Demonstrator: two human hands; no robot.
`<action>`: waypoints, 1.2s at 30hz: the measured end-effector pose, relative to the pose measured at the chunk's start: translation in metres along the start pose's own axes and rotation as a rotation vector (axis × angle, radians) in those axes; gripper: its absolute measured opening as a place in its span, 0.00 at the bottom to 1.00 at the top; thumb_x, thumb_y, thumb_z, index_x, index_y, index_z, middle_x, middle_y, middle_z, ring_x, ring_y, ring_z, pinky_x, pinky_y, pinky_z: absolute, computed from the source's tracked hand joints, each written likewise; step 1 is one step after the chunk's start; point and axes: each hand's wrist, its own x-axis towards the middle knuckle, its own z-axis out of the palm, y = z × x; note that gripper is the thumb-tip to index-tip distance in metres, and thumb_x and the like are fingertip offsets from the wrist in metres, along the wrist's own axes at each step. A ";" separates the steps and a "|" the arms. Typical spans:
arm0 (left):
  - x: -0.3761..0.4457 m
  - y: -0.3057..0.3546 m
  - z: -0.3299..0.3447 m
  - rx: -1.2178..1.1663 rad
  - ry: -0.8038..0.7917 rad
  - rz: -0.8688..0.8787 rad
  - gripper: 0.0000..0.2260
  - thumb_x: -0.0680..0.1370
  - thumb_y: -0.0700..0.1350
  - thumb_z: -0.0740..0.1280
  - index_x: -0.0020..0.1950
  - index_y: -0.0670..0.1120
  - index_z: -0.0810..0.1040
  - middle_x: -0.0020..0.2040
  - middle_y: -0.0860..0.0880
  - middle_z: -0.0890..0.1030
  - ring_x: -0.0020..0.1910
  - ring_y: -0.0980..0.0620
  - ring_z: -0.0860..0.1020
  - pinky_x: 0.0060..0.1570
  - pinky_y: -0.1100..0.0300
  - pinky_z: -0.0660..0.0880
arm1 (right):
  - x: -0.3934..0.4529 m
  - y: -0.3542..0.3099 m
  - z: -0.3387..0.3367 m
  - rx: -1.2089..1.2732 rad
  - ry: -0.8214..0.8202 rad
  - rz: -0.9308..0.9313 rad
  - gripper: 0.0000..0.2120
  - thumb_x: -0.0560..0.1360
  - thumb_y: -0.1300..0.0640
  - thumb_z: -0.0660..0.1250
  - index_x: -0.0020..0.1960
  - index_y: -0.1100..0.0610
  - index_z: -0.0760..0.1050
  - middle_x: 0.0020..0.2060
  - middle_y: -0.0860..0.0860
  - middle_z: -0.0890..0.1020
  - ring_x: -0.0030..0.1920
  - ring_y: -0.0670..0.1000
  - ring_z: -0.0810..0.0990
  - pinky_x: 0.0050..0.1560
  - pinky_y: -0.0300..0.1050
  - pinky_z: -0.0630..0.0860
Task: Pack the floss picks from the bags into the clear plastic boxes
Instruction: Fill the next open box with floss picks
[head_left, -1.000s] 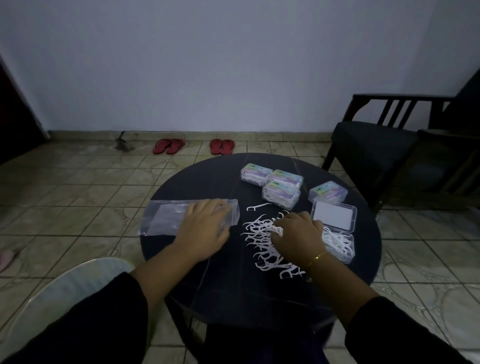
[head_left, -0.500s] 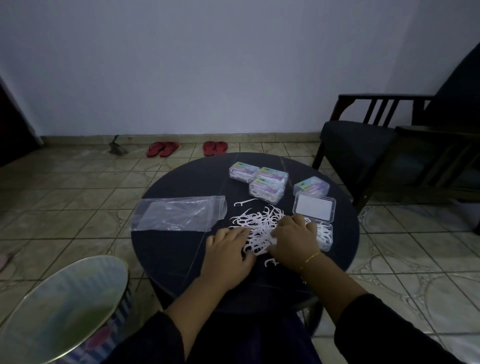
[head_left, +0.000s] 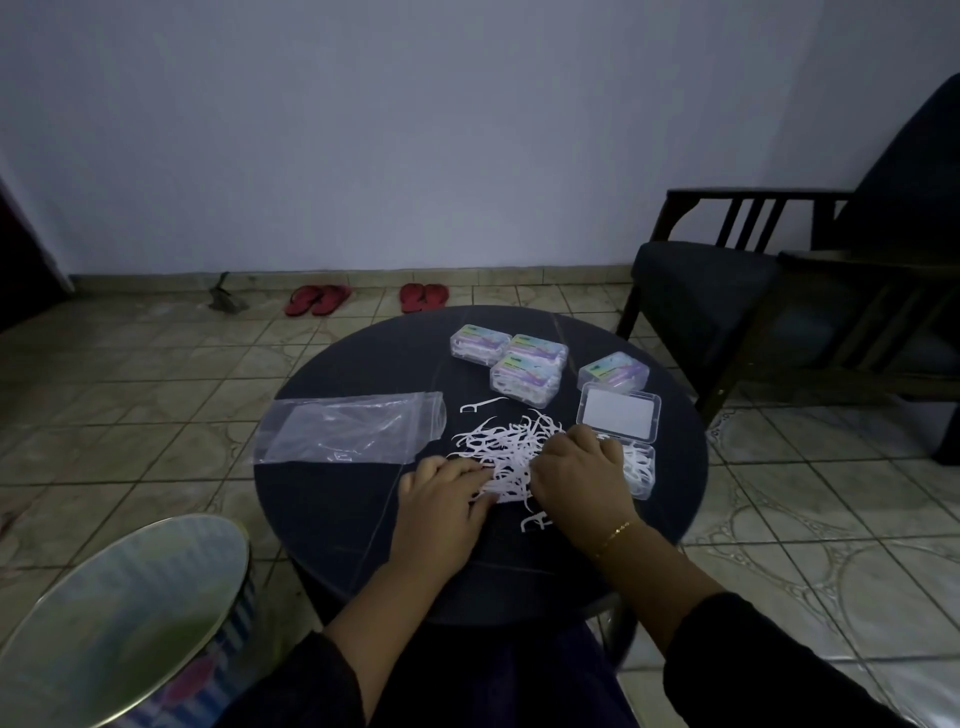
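A heap of white floss picks (head_left: 506, 447) lies on the round dark table (head_left: 343, 499). My left hand (head_left: 441, 499) presses against the heap's near left side with its fingers laid flat. My right hand (head_left: 579, 473) is curled over the heap's right side, gathering picks. Just right of it stands an open clear box (head_left: 640, 470) partly filled with picks, its lid (head_left: 619, 415) flipped back. A nearly empty clear bag (head_left: 353, 434) lies flat to the left. One pick (head_left: 480, 404) lies apart behind the heap, another (head_left: 535, 521) near my right wrist.
Several closed, filled boxes (head_left: 527, 376) sit at the table's far side. A round tin (head_left: 119, 623) stands at the lower left on the floor. A dark armchair (head_left: 727, 291) is at the right. Red slippers (head_left: 317, 300) lie by the wall.
My left hand left the bag and came to the heap's left side. Both hands have pushed the spread picks together into a tighter heap.
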 end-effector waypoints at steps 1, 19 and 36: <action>0.000 0.000 0.000 -0.005 0.018 -0.005 0.13 0.77 0.54 0.66 0.60 0.56 0.80 0.57 0.59 0.79 0.57 0.52 0.70 0.50 0.59 0.55 | 0.000 0.002 -0.001 0.009 0.013 0.003 0.14 0.80 0.51 0.54 0.52 0.51 0.78 0.54 0.46 0.76 0.61 0.51 0.64 0.57 0.49 0.59; 0.031 0.016 -0.024 0.070 -0.037 -0.013 0.11 0.77 0.57 0.64 0.57 0.59 0.80 0.54 0.60 0.80 0.57 0.56 0.68 0.48 0.59 0.53 | -0.006 0.079 -0.017 0.057 -0.023 0.363 0.15 0.81 0.45 0.53 0.61 0.42 0.75 0.61 0.45 0.74 0.63 0.52 0.64 0.57 0.51 0.62; 0.098 0.092 -0.015 0.154 -0.172 0.199 0.11 0.79 0.57 0.61 0.58 0.61 0.80 0.54 0.57 0.81 0.57 0.52 0.69 0.48 0.55 0.55 | -0.018 0.100 -0.017 0.357 0.095 0.529 0.16 0.81 0.51 0.55 0.66 0.45 0.73 0.63 0.46 0.75 0.64 0.52 0.64 0.62 0.50 0.60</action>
